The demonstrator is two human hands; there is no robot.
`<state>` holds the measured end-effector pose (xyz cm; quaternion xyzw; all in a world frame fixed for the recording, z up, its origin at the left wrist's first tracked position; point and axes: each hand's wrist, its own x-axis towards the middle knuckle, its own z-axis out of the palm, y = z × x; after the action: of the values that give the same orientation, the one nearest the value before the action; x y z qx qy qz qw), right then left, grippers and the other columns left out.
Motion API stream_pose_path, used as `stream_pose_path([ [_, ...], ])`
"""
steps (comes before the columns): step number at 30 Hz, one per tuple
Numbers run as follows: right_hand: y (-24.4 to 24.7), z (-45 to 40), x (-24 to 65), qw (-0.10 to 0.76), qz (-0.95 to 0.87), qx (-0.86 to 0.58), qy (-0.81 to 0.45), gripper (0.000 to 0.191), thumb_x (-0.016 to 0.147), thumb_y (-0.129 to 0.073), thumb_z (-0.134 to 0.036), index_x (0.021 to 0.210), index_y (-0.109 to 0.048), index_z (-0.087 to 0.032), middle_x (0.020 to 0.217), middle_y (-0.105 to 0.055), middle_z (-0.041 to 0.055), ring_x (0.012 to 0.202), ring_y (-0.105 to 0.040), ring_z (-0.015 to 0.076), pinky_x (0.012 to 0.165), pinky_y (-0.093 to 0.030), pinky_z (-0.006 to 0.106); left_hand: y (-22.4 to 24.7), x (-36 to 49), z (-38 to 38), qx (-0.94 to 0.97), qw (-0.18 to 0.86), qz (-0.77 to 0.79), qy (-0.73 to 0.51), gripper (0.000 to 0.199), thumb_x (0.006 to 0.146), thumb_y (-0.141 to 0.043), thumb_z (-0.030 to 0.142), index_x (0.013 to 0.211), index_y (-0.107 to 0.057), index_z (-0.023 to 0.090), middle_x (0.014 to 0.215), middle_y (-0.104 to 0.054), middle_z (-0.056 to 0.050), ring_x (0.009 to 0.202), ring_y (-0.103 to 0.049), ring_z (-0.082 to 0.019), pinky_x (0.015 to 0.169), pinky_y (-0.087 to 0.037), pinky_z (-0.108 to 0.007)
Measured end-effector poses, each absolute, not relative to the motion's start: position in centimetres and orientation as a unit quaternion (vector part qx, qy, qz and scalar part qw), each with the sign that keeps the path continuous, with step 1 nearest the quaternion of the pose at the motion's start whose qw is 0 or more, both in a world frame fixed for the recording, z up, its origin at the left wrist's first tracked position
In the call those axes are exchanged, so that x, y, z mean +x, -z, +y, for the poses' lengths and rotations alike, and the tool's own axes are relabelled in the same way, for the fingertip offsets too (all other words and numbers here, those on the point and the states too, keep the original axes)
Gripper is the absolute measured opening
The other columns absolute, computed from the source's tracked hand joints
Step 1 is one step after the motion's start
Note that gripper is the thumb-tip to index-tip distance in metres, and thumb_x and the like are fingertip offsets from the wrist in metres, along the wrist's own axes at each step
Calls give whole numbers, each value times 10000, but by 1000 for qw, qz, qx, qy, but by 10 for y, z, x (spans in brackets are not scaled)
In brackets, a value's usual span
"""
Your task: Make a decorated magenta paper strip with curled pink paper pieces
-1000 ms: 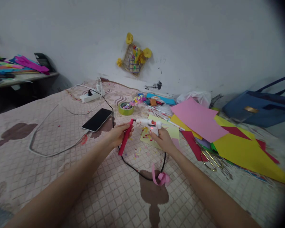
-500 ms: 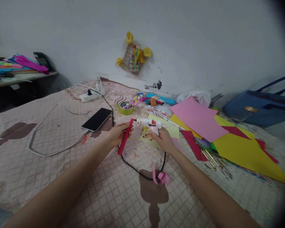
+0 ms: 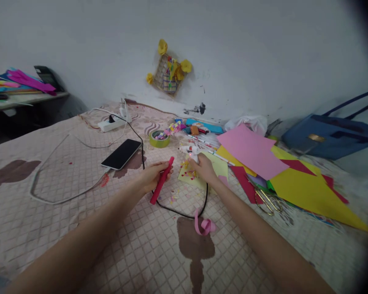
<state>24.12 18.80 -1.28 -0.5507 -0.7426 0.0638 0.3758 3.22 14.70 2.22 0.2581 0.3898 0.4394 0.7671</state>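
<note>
A red paper roll (image 3: 162,181) is gripped by my left hand (image 3: 152,175), its upper end slanting up to the right. My right hand (image 3: 204,168) is wrapped round a white glue gun (image 3: 188,150), whose nozzle points left and stands apart from the roll. A small red light glows on the gun. Its black cord (image 3: 206,200) loops below both hands. Under the right hand lies a pale yellow sheet (image 3: 220,166) with small red and yellow pieces on it. A curled pink paper strip (image 3: 206,226) rests nearer to me.
A phone (image 3: 122,154) on a cable and a power strip (image 3: 114,122) are at the left. Green tape (image 3: 159,139) stands behind the hands. Coloured sheets (image 3: 253,151), scissors (image 3: 266,203) and a blue bag (image 3: 331,134) lie right. A yellow-flowered decoration (image 3: 171,75) hangs on the wall.
The glue gun in my right hand has moved up and away from the roll's top end. My left hand still holds the roll, slightly lower. The view has shifted a little.
</note>
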Motion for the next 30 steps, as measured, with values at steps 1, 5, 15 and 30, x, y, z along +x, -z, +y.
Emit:
stream_pose_path([
  [1, 14, 191, 241, 371, -744, -553, -58, 231, 812, -490, -389, 693, -481, -192, 689, -508, 32, 687, -474, 193, 654, -369, 305, -21, 34, 145, 262, 769, 390, -434, 101, 823, -478, 46, 772, -537, 109, 673, -595, -61, 528, -572, -84, 462, -468, -154],
  [5, 13, 189, 245, 359, -751, -553, -43, 198, 804, -516, -372, 765, -513, -178, 771, -536, 64, 794, -484, 220, 738, -382, 337, -18, 41, 137, 280, 776, 387, -411, 104, 804, -497, 30, 776, -553, 113, 671, -600, -51, 558, -598, -109, 463, -475, -172],
  [15, -27, 77, 254, 384, -765, -502, -124, 149, 880, -425, -237, 800, -545, -199, 821, -553, 50, 818, -513, 186, 721, -408, 312, -23, 51, 120, 317, 791, 382, -357, 105, 814, -486, 27, 810, -544, 115, 634, -599, -37, 521, -588, -94, 461, -474, -160],
  [30, -13, 22, 235, 301, -756, -550, -188, 121, 760, -543, -156, 657, -502, -203, 720, -550, 22, 757, -497, 190, 663, -386, 319, -21, 62, 102, 336, 786, 401, -328, 68, 803, -536, 56, 817, -575, 111, 674, -623, -40, 537, -604, -93, 506, -495, -181],
])
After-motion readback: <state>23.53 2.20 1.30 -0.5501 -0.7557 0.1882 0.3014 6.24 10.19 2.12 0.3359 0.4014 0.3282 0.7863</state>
